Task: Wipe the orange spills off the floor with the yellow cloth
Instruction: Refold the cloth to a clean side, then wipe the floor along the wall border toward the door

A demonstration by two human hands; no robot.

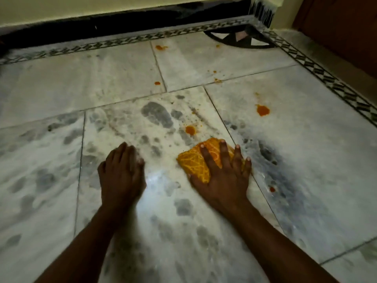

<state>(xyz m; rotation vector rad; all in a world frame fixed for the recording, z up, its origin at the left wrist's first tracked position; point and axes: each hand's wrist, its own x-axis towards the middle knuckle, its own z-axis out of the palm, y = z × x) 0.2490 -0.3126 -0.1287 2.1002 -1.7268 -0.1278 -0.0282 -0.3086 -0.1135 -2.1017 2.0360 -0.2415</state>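
My right hand (222, 174) presses flat on the folded yellow cloth (193, 162) on the grey marble floor (61, 139), fingers spread over it. Just beyond the cloth lies an orange spill (190, 130). A bigger orange spill (262, 110) sits further right. Smaller orange spots lie farther off: one orange spot (157, 83) and another orange spot (161, 47) near the tile joint, and a red-orange dot (272, 189) to the right of my wrist. My left hand (122, 170) rests on the floor to the left, fingers together, holding nothing.
Dark damp footprints and smears (157, 115) mark the tiles ahead. A patterned border strip (326, 78) runs along the right and far edges. A wall with a black skirting (122, 19) closes the far side, and a brown door (346, 27) stands at top right.
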